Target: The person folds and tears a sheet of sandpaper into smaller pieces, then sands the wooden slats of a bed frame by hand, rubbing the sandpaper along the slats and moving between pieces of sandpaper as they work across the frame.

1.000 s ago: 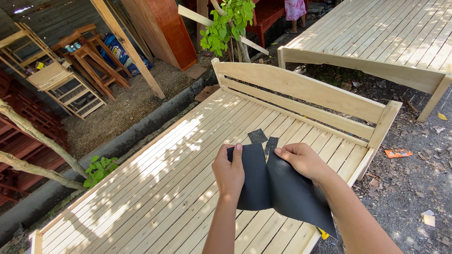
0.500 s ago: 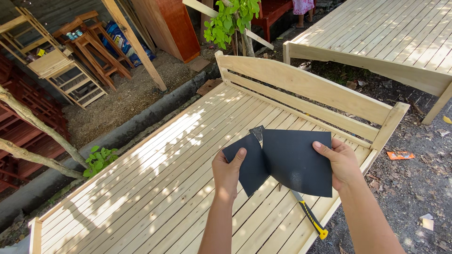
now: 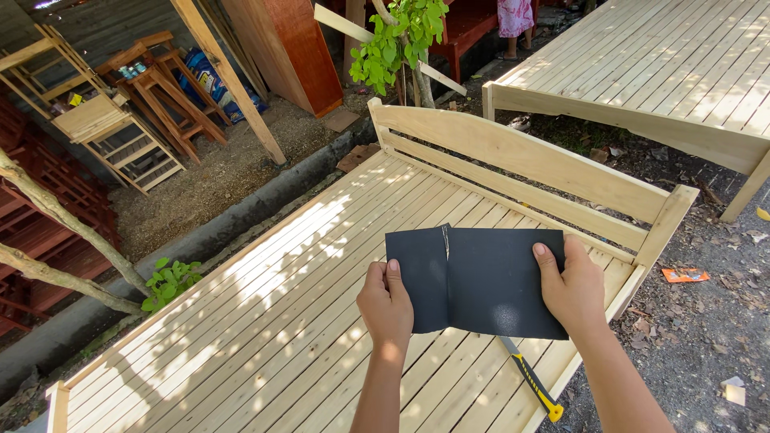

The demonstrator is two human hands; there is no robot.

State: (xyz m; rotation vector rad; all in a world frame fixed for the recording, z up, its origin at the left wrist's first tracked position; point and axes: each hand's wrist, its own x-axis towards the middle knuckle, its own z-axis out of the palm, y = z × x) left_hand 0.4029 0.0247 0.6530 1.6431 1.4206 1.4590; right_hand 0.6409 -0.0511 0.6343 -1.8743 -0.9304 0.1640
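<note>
I hold a dark sheet of sandpaper flat in front of me, above a slatted bare-wood bed frame. My left hand pinches its left edge and my right hand grips its right edge. A short tear runs down from the sheet's top edge near the middle. A tool with a yellow and black handle lies on the slats beneath the sheet, its head hidden behind the paper.
The bed's headboard rises just beyond the sheet. A second wooden bed stands at the upper right. Wooden stools and racks stand at the upper left. A small leafy tree grows behind the headboard. Dirt ground lies to the right.
The sandpaper was bunched and drooping between my hands; I have spread it out flat and raised it. The yellow-handled tool under it came into sight.
</note>
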